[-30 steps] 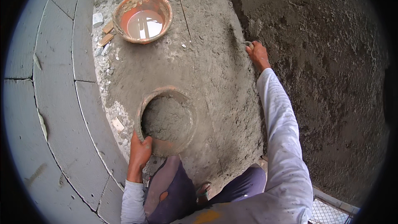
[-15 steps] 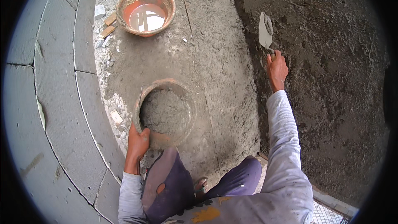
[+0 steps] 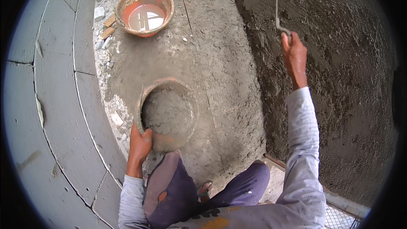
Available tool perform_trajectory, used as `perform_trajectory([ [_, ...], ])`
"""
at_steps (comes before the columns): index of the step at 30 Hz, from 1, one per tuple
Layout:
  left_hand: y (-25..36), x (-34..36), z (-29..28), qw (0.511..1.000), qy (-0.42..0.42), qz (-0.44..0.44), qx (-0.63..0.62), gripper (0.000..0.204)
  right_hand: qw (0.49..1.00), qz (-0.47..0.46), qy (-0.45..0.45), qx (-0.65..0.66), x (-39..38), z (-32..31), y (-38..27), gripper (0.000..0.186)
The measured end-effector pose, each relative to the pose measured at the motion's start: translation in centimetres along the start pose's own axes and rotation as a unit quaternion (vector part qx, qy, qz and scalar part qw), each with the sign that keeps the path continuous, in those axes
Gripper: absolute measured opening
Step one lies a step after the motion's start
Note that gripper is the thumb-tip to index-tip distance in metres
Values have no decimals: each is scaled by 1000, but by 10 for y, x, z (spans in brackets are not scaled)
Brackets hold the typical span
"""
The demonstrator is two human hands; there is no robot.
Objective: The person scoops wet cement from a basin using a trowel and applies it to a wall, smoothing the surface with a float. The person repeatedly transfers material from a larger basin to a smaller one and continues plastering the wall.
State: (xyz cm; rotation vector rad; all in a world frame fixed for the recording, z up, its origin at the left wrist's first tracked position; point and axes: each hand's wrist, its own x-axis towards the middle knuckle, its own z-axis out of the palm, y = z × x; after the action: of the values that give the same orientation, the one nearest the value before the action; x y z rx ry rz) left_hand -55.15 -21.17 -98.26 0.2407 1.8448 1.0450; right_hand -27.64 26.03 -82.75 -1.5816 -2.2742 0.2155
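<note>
My left hand grips the near left rim of a round basin that is partly filled with grey mortar. Up at the right, my right hand is closed round the handle of a trowel. The trowel's blade is seen edge-on as a thin line, pointing away from me, in front of a rough, dark mortar-coated surface. Whether the blade touches that surface, I cannot tell. No mortar shows on the blade from this angle.
An orange basin with cloudy water stands at the far left. Beside it lie wood scraps and white rubble. Grey blocks with pale joints run along the left. My knees are close below the mortar basin.
My right hand has moved up and slightly right. The trowel has turned from showing its blade face with a lump of mortar to edge-on. My left hand stays on the rim.
</note>
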Motion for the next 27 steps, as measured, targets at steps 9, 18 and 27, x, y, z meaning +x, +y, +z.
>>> perform_trajectory([
  [9, 19, -28, 35, 985, -19, 131, 110, 97, 887, -238, -364, -155, -261, 37, -27, 29],
  [18, -14, -39, 63, 939, 15, 260, 225, 104, 900, -154, -405, 42, -355, 87, -80, 31],
  [27, -11, -32, 45, 967, 1, 218, 128, 98, 945, -61, -303, 103, -384, 71, -20, 35],
])
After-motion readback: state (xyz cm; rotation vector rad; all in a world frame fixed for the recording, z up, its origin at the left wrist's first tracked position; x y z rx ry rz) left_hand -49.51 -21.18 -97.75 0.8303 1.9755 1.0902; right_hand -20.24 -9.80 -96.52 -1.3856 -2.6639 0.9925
